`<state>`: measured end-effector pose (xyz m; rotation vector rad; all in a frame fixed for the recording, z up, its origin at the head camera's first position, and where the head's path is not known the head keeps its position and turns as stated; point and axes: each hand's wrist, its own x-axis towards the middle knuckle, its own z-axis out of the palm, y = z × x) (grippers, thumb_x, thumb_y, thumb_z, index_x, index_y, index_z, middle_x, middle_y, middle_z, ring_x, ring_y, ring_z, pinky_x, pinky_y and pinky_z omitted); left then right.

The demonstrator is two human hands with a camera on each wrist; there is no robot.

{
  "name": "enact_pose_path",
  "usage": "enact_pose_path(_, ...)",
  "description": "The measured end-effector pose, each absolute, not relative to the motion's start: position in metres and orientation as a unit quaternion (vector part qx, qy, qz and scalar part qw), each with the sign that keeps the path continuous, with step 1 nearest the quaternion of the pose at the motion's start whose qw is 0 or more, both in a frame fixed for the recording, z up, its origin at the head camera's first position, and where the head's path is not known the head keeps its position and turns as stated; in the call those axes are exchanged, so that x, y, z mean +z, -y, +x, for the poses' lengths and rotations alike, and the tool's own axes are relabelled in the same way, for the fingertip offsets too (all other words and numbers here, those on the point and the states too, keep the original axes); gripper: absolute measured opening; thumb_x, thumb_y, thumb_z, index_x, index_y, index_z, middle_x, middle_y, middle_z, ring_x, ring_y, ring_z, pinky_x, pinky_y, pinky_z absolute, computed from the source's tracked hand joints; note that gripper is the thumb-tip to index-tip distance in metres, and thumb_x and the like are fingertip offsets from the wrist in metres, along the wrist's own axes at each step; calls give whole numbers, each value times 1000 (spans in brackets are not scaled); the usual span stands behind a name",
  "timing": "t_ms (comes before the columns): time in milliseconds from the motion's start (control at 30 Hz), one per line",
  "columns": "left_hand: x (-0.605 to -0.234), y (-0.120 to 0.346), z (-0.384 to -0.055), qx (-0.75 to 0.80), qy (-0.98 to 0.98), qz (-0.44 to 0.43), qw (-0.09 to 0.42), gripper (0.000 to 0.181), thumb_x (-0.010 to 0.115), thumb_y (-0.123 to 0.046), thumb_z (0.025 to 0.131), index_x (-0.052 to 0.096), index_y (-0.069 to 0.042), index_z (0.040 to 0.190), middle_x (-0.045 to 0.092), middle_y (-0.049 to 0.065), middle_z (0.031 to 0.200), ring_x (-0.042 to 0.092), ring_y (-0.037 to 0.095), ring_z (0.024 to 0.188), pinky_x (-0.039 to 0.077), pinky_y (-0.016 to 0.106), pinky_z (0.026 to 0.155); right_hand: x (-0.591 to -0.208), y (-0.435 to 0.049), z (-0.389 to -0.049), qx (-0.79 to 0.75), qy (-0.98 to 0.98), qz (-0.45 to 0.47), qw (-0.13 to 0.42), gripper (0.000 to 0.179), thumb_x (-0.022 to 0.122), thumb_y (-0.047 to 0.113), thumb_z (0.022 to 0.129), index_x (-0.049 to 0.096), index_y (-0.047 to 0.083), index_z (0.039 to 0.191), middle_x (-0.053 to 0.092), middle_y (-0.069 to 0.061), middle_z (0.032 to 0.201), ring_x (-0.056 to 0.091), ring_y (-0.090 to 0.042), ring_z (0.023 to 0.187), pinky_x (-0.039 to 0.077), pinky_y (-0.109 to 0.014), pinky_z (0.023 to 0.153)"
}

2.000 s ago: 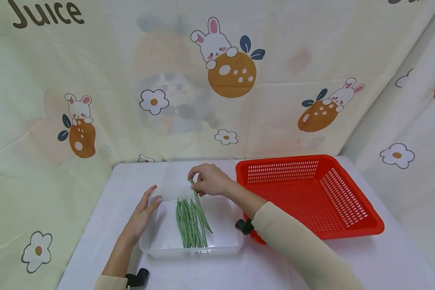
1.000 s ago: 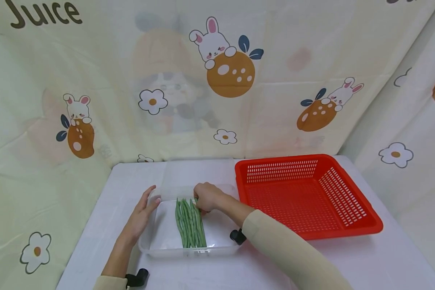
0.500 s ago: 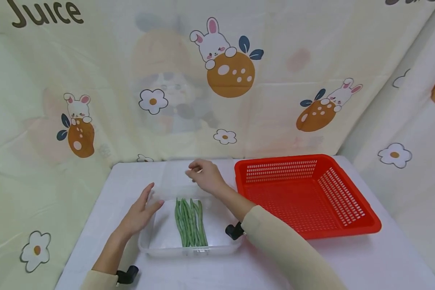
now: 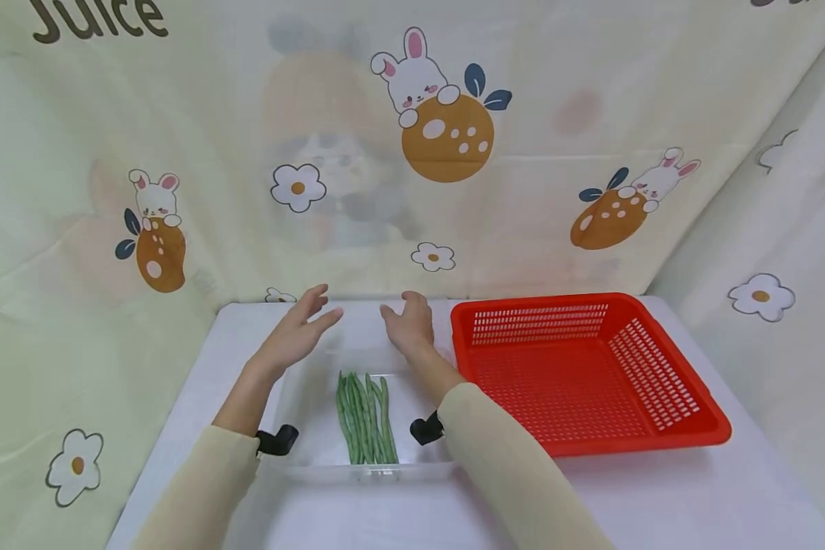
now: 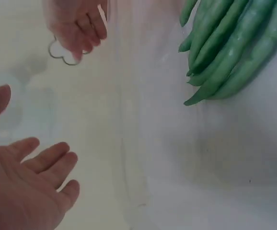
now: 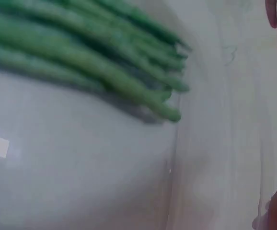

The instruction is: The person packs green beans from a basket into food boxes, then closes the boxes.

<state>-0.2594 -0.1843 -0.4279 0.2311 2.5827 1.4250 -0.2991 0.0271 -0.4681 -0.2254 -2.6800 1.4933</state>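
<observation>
Several green beans [image 4: 364,420] lie side by side, lengthwise, in a clear plastic box [image 4: 316,475]. Both hands are raised around the box's far side, holding nothing. My left hand [image 4: 294,336] has its fingers apart and thumb out, above the far left corner. Opposite it, my right hand [image 4: 411,327] reaches past the far rim with relaxed fingers. The left wrist view has the bean tips [image 5: 234,52] at upper right and the spread left hand [image 5: 28,184] at lower left. Blurred beans [image 6: 81,57] fill the upper left of the right wrist view.
A red plastic basket [image 4: 667,443] with slotted sides stands right of the box, close to the right forearm. The white table [image 4: 660,496] meets a printed cloth [image 4: 522,229] along its back edge. Another cloth hangs at the right.
The right hand laid a bean beside the others in the box and let go, then moved up beyond the far rim. My left hand has left the box's left side and moved up and right.
</observation>
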Motion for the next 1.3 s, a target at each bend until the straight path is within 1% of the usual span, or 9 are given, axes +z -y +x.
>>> enact_pose_path(67,-435,181,-272,478,-873,53,85,75,54,-51,106,23,-19,166,31,15,169,25,37,159,28,65,122,-470,-34,-303,439,895,-75,26,59,63,35,100,51,0,146,50,-15,152,47,-36,140,41,-50,118)
enact_pose_path(200,-460,179,-290,390,-919,-2,58,68,50,-46,107,33,-9,162,43,20,162,36,42,153,16,63,127,-471,-46,-307,348,934,-78,-3,61,63,37,99,50,-4,142,52,-19,141,46,-39,134,40,-54,116)
enact_pose_path(300,-480,179,-292,329,-940,-41,76,69,47,-46,107,33,-6,161,43,23,161,39,47,149,18,65,126,-473,-51,-307,323,941,-86,-46,69,63,37,98,43,-6,148,41,-26,153,36,-44,145,32,-56,123)
enact_pose_path(400,-490,181,-292,323,-937,-62,115,74,47,-48,106,28,-5,163,34,25,165,32,50,151,27,66,122,-476,-55,-309,338,932,-99,-89,78,63,38,98,35,-8,154,26,-31,164,26,-47,152,28,-56,126)
enact_pose_path(567,-489,185,-294,327,-934,-57,132,76,46,-49,106,27,-2,163,29,26,167,26,51,154,26,65,123,-479,-58,-314,355,918,-121,-130,75,62,40,98,40,-8,150,41,-31,153,35,-45,145,35,-54,122)
enact_pose_path(800,-487,182,-299,359,-923,-68,122,84,59,-45,102,20,-6,165,31,30,165,30,52,151,30,64,121,-479,-62,-320,404,891,-166,-121,87,65,38,97,22,-4,159,23,-31,163,27,-44,149,34,-56,123)
enact_pose_path(1033,-487,182,-298,399,-910,-86,77,107,74,-42,95,1,-12,167,12,32,166,44,58,136,40,64,114,-478,-63,-321,416,890,-159,-102,96,69,34,94,11,-1,163,23,-28,165,27,-43,150,34,-56,123)
enact_pose_path(1167,-488,181,-296,413,-904,-98,56,119,78,-41,93,-12,-11,166,4,31,168,46,59,133,41,63,114,-478,-63,-321,410,894,-163,-82,100,70,32,92,9,-3,162,13,-29,167,23,-44,152,29,-56,126)
enact_pose_path(1300,-489,183,-294,397,-911,-105,39,122,80,-42,92,-9,-2,165,9,33,168,37,58,143,37,61,118,-480,-61,-319,402,897,-170,-73,102,70,39,93,9,-6,162,17,-28,166,24,-43,151,30,-57,125)
